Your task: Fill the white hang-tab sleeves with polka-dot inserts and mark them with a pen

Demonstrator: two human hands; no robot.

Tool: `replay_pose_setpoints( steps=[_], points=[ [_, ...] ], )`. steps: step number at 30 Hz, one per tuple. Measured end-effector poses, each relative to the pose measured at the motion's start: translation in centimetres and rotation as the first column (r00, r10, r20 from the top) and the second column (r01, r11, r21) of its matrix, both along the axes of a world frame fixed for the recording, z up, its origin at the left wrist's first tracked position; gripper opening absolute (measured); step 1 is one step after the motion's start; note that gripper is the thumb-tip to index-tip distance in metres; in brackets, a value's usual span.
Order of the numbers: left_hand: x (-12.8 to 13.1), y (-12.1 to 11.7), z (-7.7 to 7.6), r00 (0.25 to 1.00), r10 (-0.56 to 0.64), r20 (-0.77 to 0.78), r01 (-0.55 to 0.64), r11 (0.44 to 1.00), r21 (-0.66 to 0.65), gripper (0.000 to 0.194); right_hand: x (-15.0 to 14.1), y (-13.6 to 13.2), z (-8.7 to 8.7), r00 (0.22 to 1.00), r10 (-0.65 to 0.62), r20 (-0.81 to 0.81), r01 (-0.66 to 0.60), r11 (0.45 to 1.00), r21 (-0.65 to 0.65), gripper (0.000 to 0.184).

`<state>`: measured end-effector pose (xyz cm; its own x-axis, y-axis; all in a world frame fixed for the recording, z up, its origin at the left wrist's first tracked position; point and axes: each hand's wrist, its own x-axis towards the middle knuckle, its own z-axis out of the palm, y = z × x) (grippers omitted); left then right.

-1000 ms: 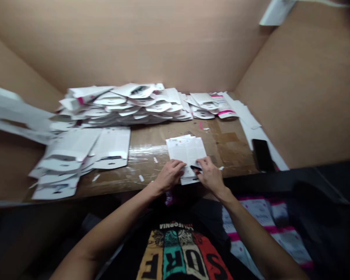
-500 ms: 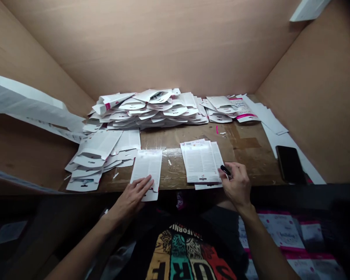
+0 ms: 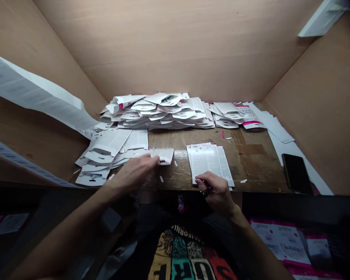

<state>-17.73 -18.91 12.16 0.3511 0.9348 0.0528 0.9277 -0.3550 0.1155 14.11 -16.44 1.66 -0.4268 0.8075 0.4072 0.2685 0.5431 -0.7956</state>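
My left hand (image 3: 142,167) is closed on the near end of a white printed packet (image 3: 165,154), which is tilted up from the table. Under my right hand (image 3: 216,190) lies a small stack of flat white printed packets (image 3: 207,160) with a pink-edged sheet below. The fingers of that hand curl around a small black tool (image 3: 205,191) at the stack's near edge; its exact kind is hard to make out. Left of my left hand, white packets with hang holes (image 3: 100,155) are piled in overlapping layers.
Many more white packets (image 3: 163,112) are heaped along the back panel. On the right are white sheets (image 3: 282,136) and a black phone (image 3: 297,173). Paper scraps (image 3: 175,163) dot the brown tabletop (image 3: 245,163). A long paper strip (image 3: 41,87) hangs at the left, and pink-and-white packages (image 3: 280,241) sit below right.
My left hand has gone from resting flat on the packet to gripping and lifting its near end. My right hand with the black tool has moved left to the stack's near edge. The view shifted slightly.
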Motion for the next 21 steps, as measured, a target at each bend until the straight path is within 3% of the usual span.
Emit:
replay_pose_setpoints(
  steps=[3, 5, 6, 8, 10, 12, 15, 18, 21],
  points=[
    [1.0, 2.4, 3.5, 0.983, 0.184, 0.018, -0.184, 0.968, 0.171, 0.016, 2.1, 0.2, -1.4, 0.991, -0.133, 0.033, 0.134, 0.99, -0.043, 0.02],
    [3.3, 3.5, 4.1, 0.979, 0.196, 0.054, -0.203, 0.921, 0.332, 0.019, 4.0, 0.6, -2.5, 0.949, -0.311, 0.047, 0.314, 0.944, -0.099, 0.024],
    [5.0, 3.9, 3.7, 0.987, 0.153, 0.054, -0.161, 0.908, 0.387, 0.02, 5.0, 0.8, -3.0, 0.912, -0.409, 0.046, 0.411, 0.901, -0.138, 0.026],
    [8.9, 4.4, 1.2, 1.0, 0.01, 0.001, -0.01, 0.911, 0.411, 0.025, 7.0, 1.3, -3.9, 0.822, -0.568, 0.027, 0.558, 0.797, -0.23, 0.03],
    [12.7, 4.7, -2.7, 0.984, -0.158, -0.078, 0.175, 0.931, 0.32, 0.024, 8.4, 1.6, -4.4, 0.76, -0.65, -0.008, 0.616, 0.724, -0.31, 0.034],
    [15.6, 4.7, -7.1, 0.957, -0.27, -0.102, 0.286, 0.937, 0.201, 0.02, 9.4, 1.8, -4.7, 0.751, -0.66, -0.027, 0.612, 0.711, -0.346, 0.037],
    [18.0, 4.0, -12.3, 0.938, -0.327, -0.111, 0.339, 0.935, 0.107, 0.014, 9.9, 1.9, -5.1, 0.807, -0.591, 0.006, 0.557, 0.757, -0.342, 0.038],
    [18.3, 2.9, -14.3, 0.936, -0.348, -0.06, 0.352, 0.929, 0.109, 0.018, 10.0, 2.2, -5.8, 0.863, -0.501, 0.056, 0.487, 0.798, -0.355, 0.04],
    [17.4, 2.9, -13.9, 0.905, -0.415, 0.091, 0.399, 0.904, 0.153, 0.025, 10.4, 2.8, -6.4, 0.881, -0.464, 0.095, 0.466, 0.815, -0.345, 0.042]
  ],
)
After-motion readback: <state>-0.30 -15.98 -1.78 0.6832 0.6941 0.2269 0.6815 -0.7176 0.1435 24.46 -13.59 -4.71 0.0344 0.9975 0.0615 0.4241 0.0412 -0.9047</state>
